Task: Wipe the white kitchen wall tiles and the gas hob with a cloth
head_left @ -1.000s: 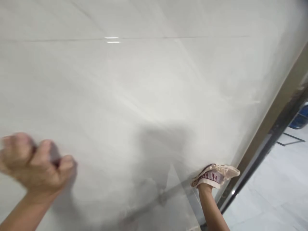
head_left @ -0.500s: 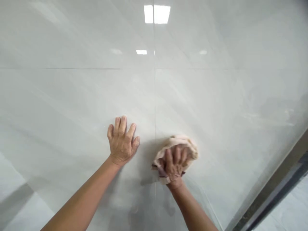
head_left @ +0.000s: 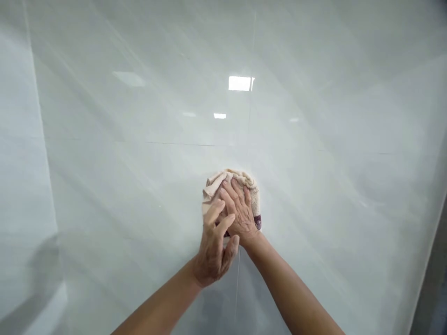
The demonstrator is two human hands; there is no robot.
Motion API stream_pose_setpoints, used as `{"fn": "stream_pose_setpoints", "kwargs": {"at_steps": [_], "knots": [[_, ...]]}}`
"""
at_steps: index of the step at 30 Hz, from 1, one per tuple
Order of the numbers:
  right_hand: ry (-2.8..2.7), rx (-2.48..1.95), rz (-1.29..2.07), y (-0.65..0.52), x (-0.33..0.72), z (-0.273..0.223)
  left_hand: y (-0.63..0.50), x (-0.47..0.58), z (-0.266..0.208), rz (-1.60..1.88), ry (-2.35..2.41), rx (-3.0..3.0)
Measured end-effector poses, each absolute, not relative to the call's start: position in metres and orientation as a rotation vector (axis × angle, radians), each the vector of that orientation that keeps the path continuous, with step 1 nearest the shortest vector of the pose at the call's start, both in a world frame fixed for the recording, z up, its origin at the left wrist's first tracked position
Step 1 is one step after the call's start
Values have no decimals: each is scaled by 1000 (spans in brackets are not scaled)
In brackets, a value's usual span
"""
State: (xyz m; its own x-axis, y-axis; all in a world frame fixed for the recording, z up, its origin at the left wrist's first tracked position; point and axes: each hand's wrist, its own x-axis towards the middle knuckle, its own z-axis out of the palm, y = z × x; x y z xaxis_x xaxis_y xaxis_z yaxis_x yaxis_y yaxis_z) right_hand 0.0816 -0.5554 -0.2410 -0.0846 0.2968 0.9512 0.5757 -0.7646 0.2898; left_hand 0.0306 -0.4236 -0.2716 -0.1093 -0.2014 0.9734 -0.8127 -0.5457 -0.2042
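Observation:
A crumpled beige cloth (head_left: 217, 181) with a dark red edge is pressed against a glossy white tiled wall (head_left: 314, 153), close to a vertical tile joint. My right hand (head_left: 240, 211) lies flat on top of the cloth and holds it to the tiles. My left hand (head_left: 213, 249) hangs just below and to the left, fingers apart, its fingertips reaching the cloth and the back of my right hand. Both forearms come up from the bottom edge.
Ceiling lights (head_left: 240, 83) are mirrored in the tiles above the cloth. An inner wall corner (head_left: 38, 139) runs down the left side. A dark frame edge (head_left: 431, 279) shows at the lower right.
My right hand has slid the cloth up and to the left across the wall. My left hand has come off the tiles and moved right, over to the cloth.

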Motion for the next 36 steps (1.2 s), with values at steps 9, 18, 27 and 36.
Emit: {"fn": "stream_pose_setpoints", "kwargs": {"at_steps": [9, 18, 27, 36], "knots": [[-1366, -1813, -1602, -602, 82, -225, -451, 71, -250, 1697, -679, 2067], [-820, -1942, -2191, -721, 81, -202, -476, 61, -234, 1902, -365, 2243], [-446, -2096, -2256, -737, 102, -210, -498, 85, -205, 2140, -712, 2091], [-368, -2042, -2321, -744, 105, -213, -578, 87, -68, 2172, -1082, 2162]]}}
